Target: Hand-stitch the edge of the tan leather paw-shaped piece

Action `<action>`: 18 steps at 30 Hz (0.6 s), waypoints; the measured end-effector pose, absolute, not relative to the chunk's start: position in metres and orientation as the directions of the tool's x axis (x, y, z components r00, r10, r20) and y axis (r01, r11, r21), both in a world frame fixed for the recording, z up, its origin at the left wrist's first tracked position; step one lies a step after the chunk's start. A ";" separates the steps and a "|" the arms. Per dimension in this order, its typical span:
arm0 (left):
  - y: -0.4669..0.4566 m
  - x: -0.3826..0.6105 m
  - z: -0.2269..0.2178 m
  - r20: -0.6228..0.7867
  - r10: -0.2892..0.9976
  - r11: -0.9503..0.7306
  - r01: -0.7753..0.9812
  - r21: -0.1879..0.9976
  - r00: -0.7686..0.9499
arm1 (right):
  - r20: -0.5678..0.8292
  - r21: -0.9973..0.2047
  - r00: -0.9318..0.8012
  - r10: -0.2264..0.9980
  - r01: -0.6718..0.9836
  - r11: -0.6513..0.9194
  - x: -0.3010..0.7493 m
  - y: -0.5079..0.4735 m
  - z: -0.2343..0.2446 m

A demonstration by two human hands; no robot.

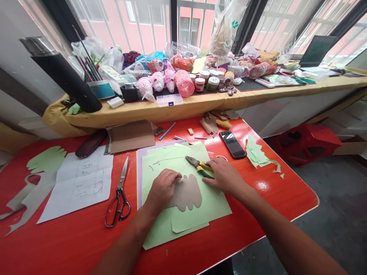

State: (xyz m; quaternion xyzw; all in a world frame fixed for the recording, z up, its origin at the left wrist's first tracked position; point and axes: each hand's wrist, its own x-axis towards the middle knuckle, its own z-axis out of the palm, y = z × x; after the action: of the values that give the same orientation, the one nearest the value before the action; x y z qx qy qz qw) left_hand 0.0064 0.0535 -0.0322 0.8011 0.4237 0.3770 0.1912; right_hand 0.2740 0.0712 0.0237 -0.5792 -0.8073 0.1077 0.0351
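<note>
A grey card cutout [187, 194] with rounded lobes lies on light green paper sheets [200, 223]. Over its left part is my left hand [164, 187], thumb and forefinger pinched together. Whatever sits between those fingertips is too small to make out. My right hand [225, 175] grips the yellow-and-green handles of a pair of pliers [200, 166], which rest on the green paper just above the cutout, jaws pointing up and left. Scissors [119, 194] with dark handles lie to the left of the paper.
Around the sheets lie a black phone [233, 145], green paper scraps [256, 152], a printed white sheet [83, 181], brown cardboard [130, 135] and a blue pen [167, 131]. Paint jars [212, 83] and a black thermos [64, 76] stand on the ledge. A red stool [309, 143] is at right.
</note>
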 end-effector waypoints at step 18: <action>0.054 0.009 -0.033 0.474 0.806 -0.592 0.494 0.636 0.354 | -0.528 -0.849 -0.160 0.834 0.058 -0.526 0.259 -0.009 0.030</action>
State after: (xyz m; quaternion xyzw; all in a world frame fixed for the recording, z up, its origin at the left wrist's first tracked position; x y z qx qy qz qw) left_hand 0.0087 0.0540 -0.0330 0.7992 0.4068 0.3967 0.1963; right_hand 0.2592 -0.0092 0.0295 -0.5766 -0.3870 0.6559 0.2958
